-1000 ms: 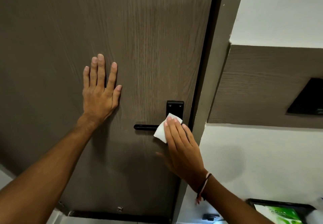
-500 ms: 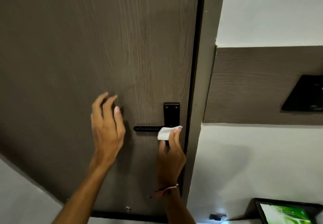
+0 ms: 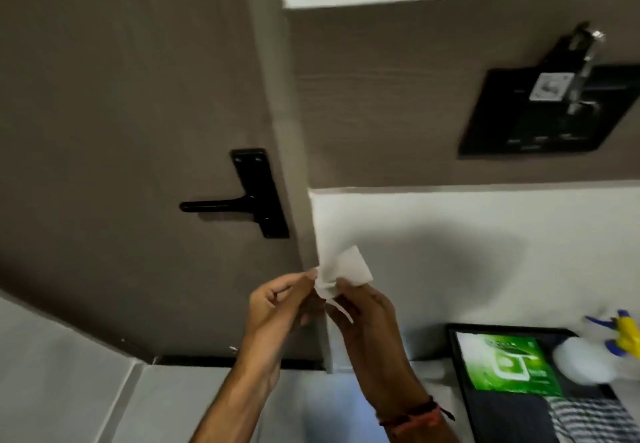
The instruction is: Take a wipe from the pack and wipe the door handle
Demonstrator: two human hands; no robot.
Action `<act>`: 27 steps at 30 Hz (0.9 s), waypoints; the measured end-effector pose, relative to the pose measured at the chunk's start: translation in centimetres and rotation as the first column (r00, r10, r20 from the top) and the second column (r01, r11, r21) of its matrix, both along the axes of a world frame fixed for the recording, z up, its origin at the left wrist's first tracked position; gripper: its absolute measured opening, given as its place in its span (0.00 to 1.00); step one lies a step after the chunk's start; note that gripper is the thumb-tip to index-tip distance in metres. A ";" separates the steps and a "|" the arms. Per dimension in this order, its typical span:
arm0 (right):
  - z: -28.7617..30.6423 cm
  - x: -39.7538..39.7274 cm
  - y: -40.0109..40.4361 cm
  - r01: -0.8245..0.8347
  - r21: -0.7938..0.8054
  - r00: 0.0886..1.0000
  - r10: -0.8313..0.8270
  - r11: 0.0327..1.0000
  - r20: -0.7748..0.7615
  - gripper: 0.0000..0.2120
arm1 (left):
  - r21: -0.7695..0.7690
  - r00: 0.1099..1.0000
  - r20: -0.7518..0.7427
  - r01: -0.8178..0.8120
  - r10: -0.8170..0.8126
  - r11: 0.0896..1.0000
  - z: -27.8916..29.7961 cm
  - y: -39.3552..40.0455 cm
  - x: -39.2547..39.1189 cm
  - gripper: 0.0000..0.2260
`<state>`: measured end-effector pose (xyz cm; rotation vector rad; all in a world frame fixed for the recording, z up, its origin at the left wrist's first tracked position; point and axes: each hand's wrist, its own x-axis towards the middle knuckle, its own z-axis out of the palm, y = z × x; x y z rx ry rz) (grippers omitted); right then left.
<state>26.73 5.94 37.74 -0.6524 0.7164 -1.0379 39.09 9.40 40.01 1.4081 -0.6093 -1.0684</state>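
Note:
The black lever door handle (image 3: 225,204) sits on the brown door, with its backplate beside the door frame; nothing touches it. Below and to its right, both my hands hold a small white wipe (image 3: 346,268) in front of the white wall. My left hand (image 3: 282,299) pinches the wipe's left edge with its fingertips. My right hand (image 3: 362,307) grips the lower part of it. The green wipe pack (image 3: 509,363) lies in a black tray (image 3: 459,366) at the lower right.
A black wall panel (image 3: 540,110) with a hanging item is mounted on the brown band at the upper right. A spray bottle (image 3: 620,335) with a blue and yellow head, a white object (image 3: 581,361) and a striped cloth (image 3: 588,418) sit in the tray.
My right hand has taken the wipe off the handle and drawn back and down. My left hand has left the door and joined it on the wipe. The view has swung right.

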 end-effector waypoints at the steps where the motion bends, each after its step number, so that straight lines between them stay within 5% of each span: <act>1: -1.1 -2.9 -0.1 0.028 0.006 0.999 -0.027 1.000 -0.037 0.10 | 0.001 1.000 -0.002 0.011 -0.011 1.000 -0.6 -0.2 -2.3 0.12; 5: -5.9 -15.0 -0.7 0.104 0.004 0.967 -0.101 0.995 -0.233 0.09 | 0.096 0.991 0.011 0.130 -0.131 0.987 -5.6 -1.0 -12.1 0.03; 8: -11.0 -23.6 -1.2 0.194 -0.023 0.866 -0.182 0.981 -0.466 0.15 | 0.207 0.977 -0.016 0.212 -0.214 0.955 -11.8 -1.9 -18.9 0.11; 14: -24.7 -37.0 -1.6 0.257 0.012 0.675 -0.170 0.966 -0.718 0.07 | 0.363 0.969 -0.050 0.243 -0.241 0.900 -26.0 -4.1 -31.5 0.08; 22: -35.8 -41.9 -1.4 0.307 0.074 0.539 -0.110 0.949 -0.835 0.16 | 0.448 0.884 0.309 0.188 -0.349 0.874 -37.1 -4.3 -38.3 0.12; 27: -36.4 -42.2 -0.9 0.107 0.014 0.285 -0.017 0.994 -0.958 0.12 | 0.532 0.788 0.407 0.206 -0.462 0.821 -37.8 -4.1 -39.4 0.08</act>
